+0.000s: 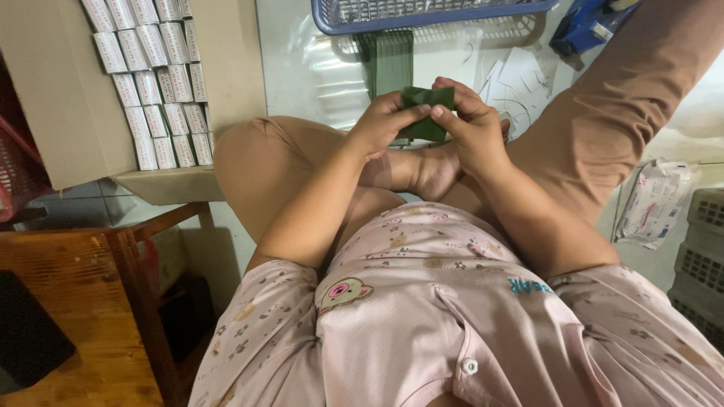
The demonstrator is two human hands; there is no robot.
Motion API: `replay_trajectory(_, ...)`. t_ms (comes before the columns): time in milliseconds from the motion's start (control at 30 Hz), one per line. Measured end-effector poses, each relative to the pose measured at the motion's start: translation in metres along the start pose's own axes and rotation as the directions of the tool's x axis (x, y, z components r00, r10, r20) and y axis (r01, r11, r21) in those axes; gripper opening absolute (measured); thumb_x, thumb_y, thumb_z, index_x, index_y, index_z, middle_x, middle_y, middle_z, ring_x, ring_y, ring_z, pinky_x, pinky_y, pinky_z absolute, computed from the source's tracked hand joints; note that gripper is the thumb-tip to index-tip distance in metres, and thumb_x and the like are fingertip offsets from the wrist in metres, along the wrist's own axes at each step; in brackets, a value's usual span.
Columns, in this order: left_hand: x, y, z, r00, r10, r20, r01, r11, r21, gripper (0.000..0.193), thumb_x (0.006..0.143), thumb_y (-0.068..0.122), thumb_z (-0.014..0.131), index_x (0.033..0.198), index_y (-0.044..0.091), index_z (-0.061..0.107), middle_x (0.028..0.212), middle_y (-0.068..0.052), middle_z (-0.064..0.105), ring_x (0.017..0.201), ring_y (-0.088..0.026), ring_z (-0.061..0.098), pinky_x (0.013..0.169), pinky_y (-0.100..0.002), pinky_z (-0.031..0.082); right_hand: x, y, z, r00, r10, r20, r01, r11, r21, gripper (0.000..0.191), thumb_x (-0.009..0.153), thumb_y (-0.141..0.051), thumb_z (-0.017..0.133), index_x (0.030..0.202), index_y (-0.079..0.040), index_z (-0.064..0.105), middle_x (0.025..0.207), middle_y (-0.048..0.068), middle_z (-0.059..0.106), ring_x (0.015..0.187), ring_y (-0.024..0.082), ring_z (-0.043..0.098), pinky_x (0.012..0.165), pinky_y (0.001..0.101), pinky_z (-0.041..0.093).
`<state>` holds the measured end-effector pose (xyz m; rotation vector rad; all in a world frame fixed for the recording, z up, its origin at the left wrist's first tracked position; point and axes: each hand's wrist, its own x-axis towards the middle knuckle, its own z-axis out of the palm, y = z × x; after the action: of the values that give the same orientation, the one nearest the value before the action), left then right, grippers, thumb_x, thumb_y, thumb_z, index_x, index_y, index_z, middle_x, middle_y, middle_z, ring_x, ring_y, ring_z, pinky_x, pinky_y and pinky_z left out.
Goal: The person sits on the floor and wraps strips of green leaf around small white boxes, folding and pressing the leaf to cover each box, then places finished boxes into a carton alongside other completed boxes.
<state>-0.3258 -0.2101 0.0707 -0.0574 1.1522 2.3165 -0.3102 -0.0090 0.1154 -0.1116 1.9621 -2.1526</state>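
Pink shirt (452,316) nearest; above it, left hand (379,124) & right hand (471,128) both pinch dark green folded card (427,113). Keep edges aligned, thumbs pressing crease firmly, I'd say.

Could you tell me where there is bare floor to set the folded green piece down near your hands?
Free: the pale floor between the cardboard box and the green stack. Crowded: paper scraps right of both hands holding the green piece, under the blue basket.

Pale pink short-sleeved top with small bear prints, white button, brown trousers
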Motion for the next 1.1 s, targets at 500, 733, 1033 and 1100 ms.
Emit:
replay_trajectory(500,0.01,-0.018,-0.015,0.988,-0.047,-0.15,0.064,0.992,0.109,0.019,0.101,0.008,0.069,0.115,-0.004,0.072,0.099,-0.011,0.071,0.082,-0.016,0.064,0.069,-0.03,0.053,0.043,-0.051,0.006,0.863,-0.319,0.392,0.502,0.454,-0.736,0.017,0.09,-0.006,0.083,0.106,-0.008,0.08,0.095,0.007,0.069,0.092,0.032,0.065,0.085,0.0428,0.053)
replay_trajectory(733,0.003,0.007,-0.018,0.991,-0.052,-0.126,0.034,0.99,-0.135,0.031,0.102,0.003,0.057,0.13,-0.003,0.067,0.117,-0.015,0.074,0.103,-0.022,0.074,0.093,-0.035,0.062,0.012,-0.057,0.023,0.676,-0.539,0.503,0.63,0.068,-0.773,0.036,0.083,-0.003,0.075,0.119,-0.007,0.077,0.112,0.004,0.069,0.102,0.025,0.065,0.089,0.0414,0.051)
replay_trajectory(1033,-0.008,0.025,-0.017,0.993,-0.075,-0.095,0.06,0.987,-0.147,0.033,0.106,0.009,0.05,0.133,-0.002,0.065,0.118,-0.014,0.072,0.102,-0.02,0.072,0.087,-0.035,0.063,0.005,-0.066,0.019,0.735,-0.368,0.569,0.629,0.059,-0.775,0.045,0.089,-0.022,0.079,0.128,-0.002,0.068,0.122,0.011,0.067,0.109,0.03,0.063,0.095,0.0441,0.049)
replay_trajectory(1100,-0.005,0.026,-0.018,0.992,-0.113,-0.048,0.105,0.984,-0.146,0.035,0.108,0.013,0.049,0.136,-0.002,0.063,0.115,-0.014,0.072,0.101,-0.021,0.072,0.088,-0.036,0.061,0.008,-0.06,0.013,0.802,-0.329,0.499,0.575,0.199,-0.794,0.043,0.09,-0.018,0.079,0.128,-0.002,0.067,0.12,0.012,0.069,0.105,0.033,0.064,0.096,0.0454,0.05)
